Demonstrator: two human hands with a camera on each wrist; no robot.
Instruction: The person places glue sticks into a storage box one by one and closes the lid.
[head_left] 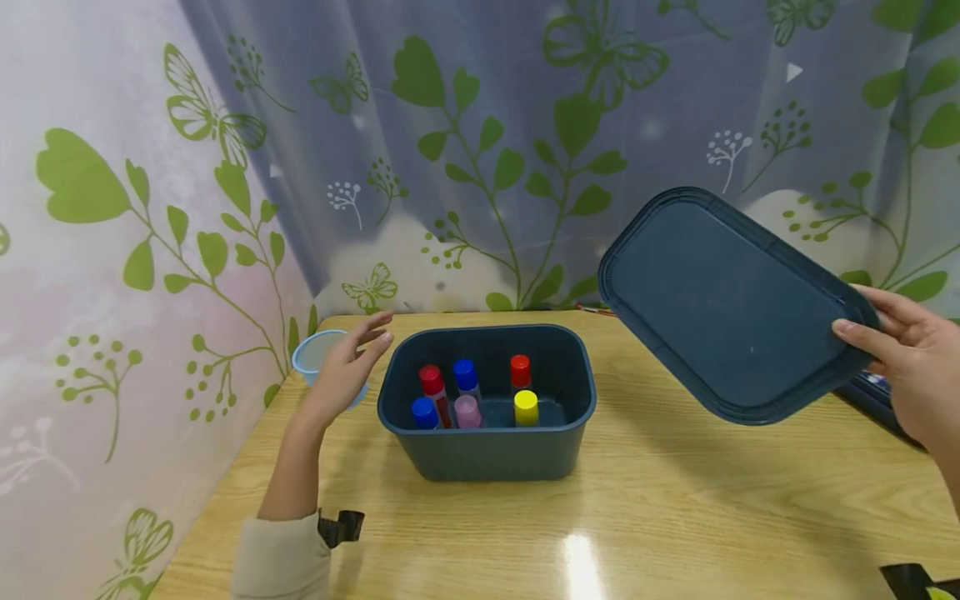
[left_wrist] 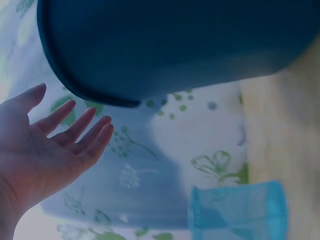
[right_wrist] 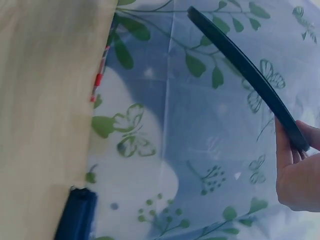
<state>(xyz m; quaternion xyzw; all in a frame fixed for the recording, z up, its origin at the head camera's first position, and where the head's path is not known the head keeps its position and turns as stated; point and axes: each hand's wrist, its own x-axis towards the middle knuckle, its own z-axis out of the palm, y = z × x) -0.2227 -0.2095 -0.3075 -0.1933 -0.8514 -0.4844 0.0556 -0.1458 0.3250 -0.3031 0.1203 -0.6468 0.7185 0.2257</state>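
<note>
Overhead, the right hand grips the tilted lid; the left hand hovers, fingers released.

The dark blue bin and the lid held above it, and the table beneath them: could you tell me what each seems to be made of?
The bin and the lid, which the right hand grips by its edge, look like moulded plastic with a matte finish: uniform dark blue, rounded corners, a raised rim. The table looks like wood or wood-look laminate, glossy: pale grain lines and a bright glare spot.
</note>
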